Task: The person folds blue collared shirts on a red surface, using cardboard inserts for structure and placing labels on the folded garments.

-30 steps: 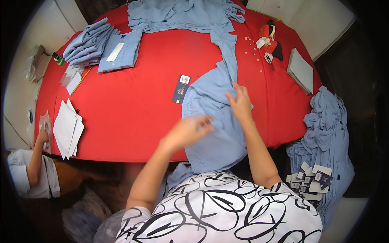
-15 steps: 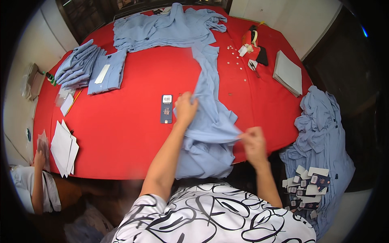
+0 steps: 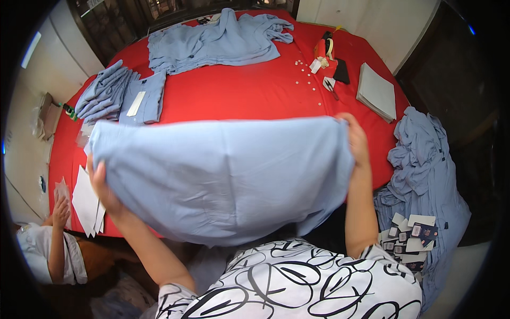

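A light blue shirt (image 3: 228, 178) is stretched wide between my two hands above the near part of the red table. My left hand (image 3: 105, 186) grips it at the left end, thumb showing at its edge. At the upper right corner my right hand (image 3: 357, 141) is closed on the cloth, with most of its fingers behind it. The fabric sags in the middle toward my body, and its outer edges are slightly blurred. The dark hang tag on the table is hidden behind it.
More blue shirts lie spread at the table's far side (image 3: 212, 50). A folded stack (image 3: 106, 93) and a folded shirt (image 3: 151, 95) sit left. White sheets (image 3: 87, 202) lie near another person's hand (image 3: 60, 212). Papers (image 3: 376, 93), snips (image 3: 330, 87) and piled shirts with tags (image 3: 419, 159) are right.
The shirt was lying lengthwise on the table and has been lifted and spread sideways. My left hand moved far left; my right hand moved up and slightly right.
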Tool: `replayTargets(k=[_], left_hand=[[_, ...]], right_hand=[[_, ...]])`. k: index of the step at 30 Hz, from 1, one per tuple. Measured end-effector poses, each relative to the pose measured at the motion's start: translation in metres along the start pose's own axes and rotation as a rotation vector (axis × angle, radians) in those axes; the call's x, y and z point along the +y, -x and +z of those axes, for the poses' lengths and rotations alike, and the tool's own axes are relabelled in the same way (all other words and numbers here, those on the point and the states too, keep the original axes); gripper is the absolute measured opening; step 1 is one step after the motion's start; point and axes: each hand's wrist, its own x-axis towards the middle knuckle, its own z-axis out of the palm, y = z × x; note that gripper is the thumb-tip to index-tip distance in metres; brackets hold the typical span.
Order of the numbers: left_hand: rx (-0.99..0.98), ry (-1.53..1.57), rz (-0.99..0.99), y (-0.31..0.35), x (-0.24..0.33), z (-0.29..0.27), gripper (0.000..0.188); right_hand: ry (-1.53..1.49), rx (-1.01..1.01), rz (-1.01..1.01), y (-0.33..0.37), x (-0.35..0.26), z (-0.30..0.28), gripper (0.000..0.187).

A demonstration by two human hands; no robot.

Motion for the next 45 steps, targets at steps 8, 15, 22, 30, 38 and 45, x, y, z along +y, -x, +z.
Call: replayTargets(k=[8, 15, 22, 30, 38, 45], left_hand=[[-0.246, -1.088, -0.107, -0.06, -0.196, -0.06, 0.018], [-0.082, -1.382, 0.17, -0.009, -0.246, -0.047, 0.033], [-0.058, -1.386, 0.119, -0.009, -0.241, -0.045, 0.032], [-0.002, -1.361, -0.032, -0.007, -0.239, -0.034, 0.034], [-0.006, -1.391, -0.015, -0.007, -0.238, -0.032, 0.043], [-0.044, -1.419, 0.091, -0.014, -0.253, -0.039, 0.047]], right_hand=[[1.504, 0.29, -0.038, -0.09, 0.147, 0.001, 0.07], [1.635, 0.339, -0.035, -0.16, 0.169, -0.021, 0.091], [1.675, 0.343, -0.164, -0.258, 0.181, -0.017, 0.092], [1.656, 0.379, -0.248, -0.331, 0.19, -0.009, 0.091], [1.58, 0.382, -0.073, -0.361, 0.186, -0.002, 0.093], [1.372, 0.233, -0.283, -0.37, 0.171, -0.018, 0.086]])
